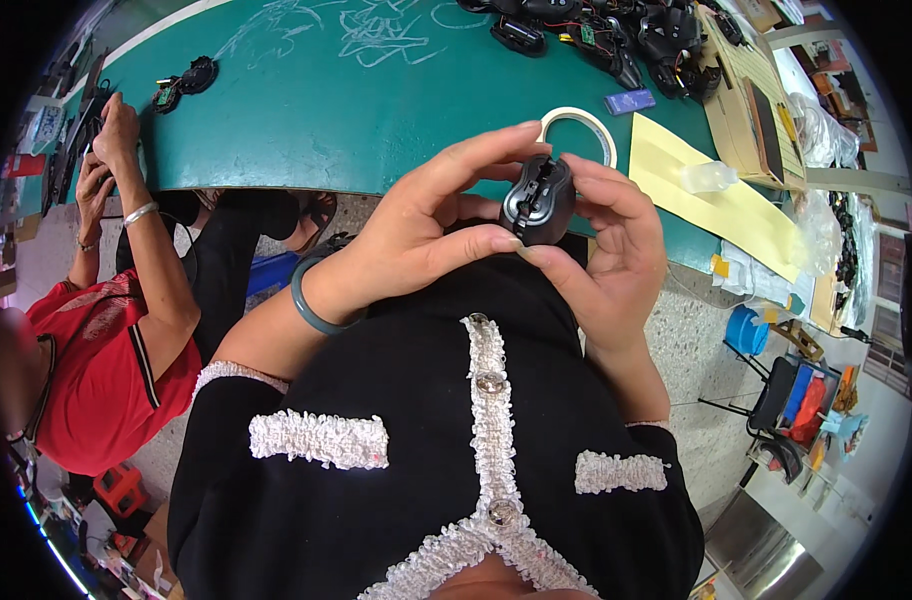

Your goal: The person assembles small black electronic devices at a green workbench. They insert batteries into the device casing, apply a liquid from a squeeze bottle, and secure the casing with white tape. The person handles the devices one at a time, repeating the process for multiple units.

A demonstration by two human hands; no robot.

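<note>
A black and grey computer mouse is held up between both hands, just over the table's near edge. The top of its shell shows a dark slot down the middle. My left hand grips it from the left, thumb at its near end and fingers reaching round its far end. From the right, my right hand closes on it, with its thumb tip close to the left thumb. The mouse's underside is hidden. Just beyond the hands lies a roll of cream tape on the green table.
Several black mouse parts are heaped at the far right, near a small purple box. A yellow sheet with a small translucent bottle lies right. An opened mouse lies far left, near a co-worker in red.
</note>
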